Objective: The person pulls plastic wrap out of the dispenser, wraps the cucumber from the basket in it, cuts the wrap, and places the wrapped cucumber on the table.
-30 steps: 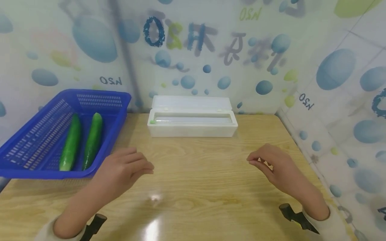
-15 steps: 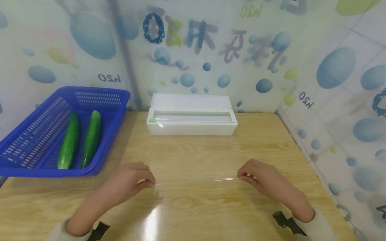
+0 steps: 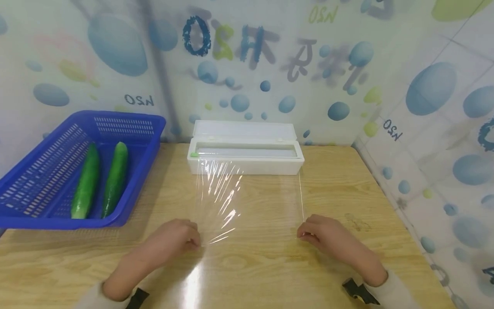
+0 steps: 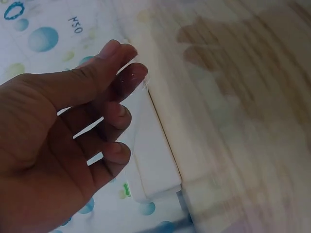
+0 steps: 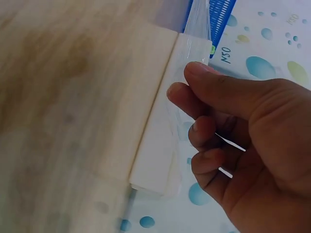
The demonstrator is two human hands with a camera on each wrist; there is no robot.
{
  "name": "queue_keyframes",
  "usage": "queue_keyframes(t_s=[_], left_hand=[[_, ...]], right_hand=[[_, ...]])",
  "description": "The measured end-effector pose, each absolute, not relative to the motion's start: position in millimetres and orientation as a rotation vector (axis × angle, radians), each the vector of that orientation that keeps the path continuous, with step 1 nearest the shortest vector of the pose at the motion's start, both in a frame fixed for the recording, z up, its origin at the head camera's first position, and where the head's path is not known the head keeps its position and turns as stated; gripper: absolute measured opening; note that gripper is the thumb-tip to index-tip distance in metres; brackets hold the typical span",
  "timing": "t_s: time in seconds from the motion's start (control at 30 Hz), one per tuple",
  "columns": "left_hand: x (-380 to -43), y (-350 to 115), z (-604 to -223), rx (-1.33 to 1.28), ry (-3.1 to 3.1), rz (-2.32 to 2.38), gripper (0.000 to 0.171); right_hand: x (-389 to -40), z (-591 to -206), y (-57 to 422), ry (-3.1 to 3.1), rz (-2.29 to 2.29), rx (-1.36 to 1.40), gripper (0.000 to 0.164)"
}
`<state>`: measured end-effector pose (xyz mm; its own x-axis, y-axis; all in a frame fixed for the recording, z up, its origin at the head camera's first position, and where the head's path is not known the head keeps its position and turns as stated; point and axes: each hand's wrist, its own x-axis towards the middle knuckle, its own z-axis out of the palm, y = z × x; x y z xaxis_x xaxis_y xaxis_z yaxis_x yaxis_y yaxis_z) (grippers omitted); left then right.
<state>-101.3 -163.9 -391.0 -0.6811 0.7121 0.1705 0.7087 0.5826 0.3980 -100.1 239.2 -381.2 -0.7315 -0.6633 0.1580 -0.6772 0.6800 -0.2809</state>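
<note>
The left hand [image 3: 175, 238] and the right hand [image 3: 326, 236] each pinch a near corner of the clear film [image 3: 224, 201], fingers [image 4: 133, 77] almost closed on it. The film is stretched over the counter [image 3: 251, 274] from the white box [image 3: 245, 141] at its back edge; a blue basket [image 3: 58, 222] with two cucumbers [image 3: 114, 180] stands by the left edge.

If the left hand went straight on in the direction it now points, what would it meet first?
Probably the clear film, stretched between the left hand and the white box; its height above the table is hard to judge.
</note>
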Motion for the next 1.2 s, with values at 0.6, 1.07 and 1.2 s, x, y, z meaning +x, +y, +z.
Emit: queue_keyframes(t_s=[0.6,1.07,1.2], left_hand=[[-88.4,-155.2,-398.2,1.038,2.817,0.676,0.042],[-91.2,-152.7,-400.1,1.049,2.918,0.601,0.04],[-92.8,-152.2,-400.2,0.971,2.897,0.609,0.037]], right_hand=[[-102.9,-405.5,234.9,-2.917,0.551,0.965,0.01],[-104.9,-419.0,233.8,-2.943,0.714,0.874,0.013],[-105.6,-418.9,235.3,-2.927,0.724,0.885,0.014]])
